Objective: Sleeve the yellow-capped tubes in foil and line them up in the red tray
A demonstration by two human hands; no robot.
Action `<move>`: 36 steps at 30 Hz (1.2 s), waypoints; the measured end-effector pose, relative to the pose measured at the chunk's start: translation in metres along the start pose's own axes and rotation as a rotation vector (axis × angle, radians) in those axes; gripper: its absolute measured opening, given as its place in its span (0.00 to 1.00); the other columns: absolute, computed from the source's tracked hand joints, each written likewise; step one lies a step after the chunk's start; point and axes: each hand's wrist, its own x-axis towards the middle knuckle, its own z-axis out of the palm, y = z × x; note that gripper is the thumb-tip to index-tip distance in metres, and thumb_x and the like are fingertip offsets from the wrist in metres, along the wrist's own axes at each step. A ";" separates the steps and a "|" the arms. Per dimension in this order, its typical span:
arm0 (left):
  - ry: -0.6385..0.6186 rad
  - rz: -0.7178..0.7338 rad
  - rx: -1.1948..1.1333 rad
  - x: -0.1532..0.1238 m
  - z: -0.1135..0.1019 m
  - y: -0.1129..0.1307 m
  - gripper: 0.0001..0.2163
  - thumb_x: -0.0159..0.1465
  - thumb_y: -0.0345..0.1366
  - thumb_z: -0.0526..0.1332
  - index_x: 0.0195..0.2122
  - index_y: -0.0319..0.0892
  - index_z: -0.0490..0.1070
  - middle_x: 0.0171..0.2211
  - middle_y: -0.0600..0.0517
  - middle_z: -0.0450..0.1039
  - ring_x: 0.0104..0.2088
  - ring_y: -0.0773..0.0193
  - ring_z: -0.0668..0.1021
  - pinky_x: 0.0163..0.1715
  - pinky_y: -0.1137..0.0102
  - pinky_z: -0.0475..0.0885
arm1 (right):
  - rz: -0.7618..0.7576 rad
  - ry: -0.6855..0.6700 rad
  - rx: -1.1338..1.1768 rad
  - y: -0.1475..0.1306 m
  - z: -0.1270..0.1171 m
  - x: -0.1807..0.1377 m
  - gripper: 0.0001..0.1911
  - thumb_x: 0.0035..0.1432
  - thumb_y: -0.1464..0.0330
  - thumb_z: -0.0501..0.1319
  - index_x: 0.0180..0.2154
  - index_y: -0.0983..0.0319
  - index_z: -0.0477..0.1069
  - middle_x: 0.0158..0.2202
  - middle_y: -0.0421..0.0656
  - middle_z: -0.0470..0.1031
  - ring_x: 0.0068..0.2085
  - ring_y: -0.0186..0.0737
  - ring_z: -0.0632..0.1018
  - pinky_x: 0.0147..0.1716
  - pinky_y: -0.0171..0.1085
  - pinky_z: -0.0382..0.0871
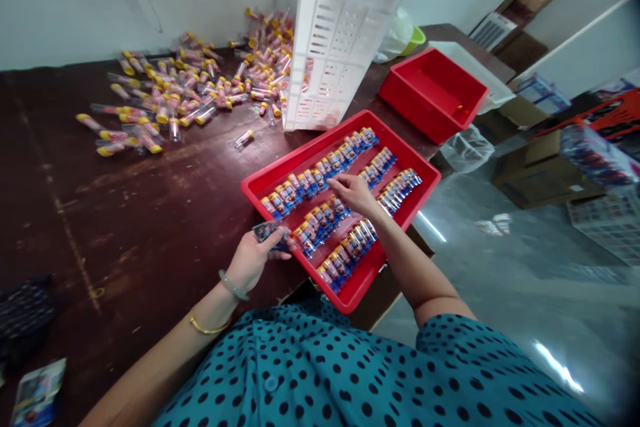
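Observation:
My left hand (256, 255) is closed around a small stack of dark, glossy printed packets (267, 231), beside the near left edge of a shallow red tray (356, 295). Over the middle of that tray, my right hand (354, 193) has its fingertips pinched together; whatever is between them is too small to tell. Inside the tray, small clear tubes (314, 178) with yellow caps and pink contents stand in several rows, their lower ends in blue printed wrappers. My right hand covers part of the middle row.
Loose yellow-capped tubes (200, 83) lie heaped against the wall, and a single tube (245, 139) lies apart. A white perforated basket (325, 53) stands behind the tray. A deeper red bin (435, 90) is at the right. A printed packet (39, 392) lies at lower left.

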 end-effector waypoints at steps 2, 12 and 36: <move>0.054 0.039 -0.024 0.003 0.004 -0.003 0.14 0.51 0.41 0.73 0.32 0.37 0.75 0.25 0.51 0.78 0.26 0.62 0.80 0.23 0.72 0.76 | -0.041 -0.169 0.126 -0.023 0.020 -0.009 0.18 0.60 0.55 0.60 0.30 0.63 0.72 0.20 0.35 0.66 0.21 0.30 0.64 0.23 0.31 0.57; 0.039 0.038 0.055 0.002 -0.009 0.001 0.15 0.50 0.40 0.73 0.33 0.35 0.77 0.28 0.49 0.79 0.23 0.64 0.78 0.18 0.72 0.73 | 0.033 -0.285 0.448 -0.054 0.049 -0.002 0.13 0.56 0.60 0.62 0.28 0.62 0.65 0.21 0.33 0.59 0.22 0.28 0.60 0.21 0.30 0.53; 0.012 0.089 0.156 -0.003 -0.013 0.012 0.12 0.45 0.37 0.76 0.25 0.37 0.75 0.22 0.55 0.73 0.24 0.69 0.72 0.28 0.72 0.67 | -0.145 -0.320 0.738 -0.078 0.041 -0.008 0.12 0.54 0.64 0.69 0.36 0.61 0.69 0.36 0.40 0.72 0.39 0.35 0.77 0.45 0.37 0.72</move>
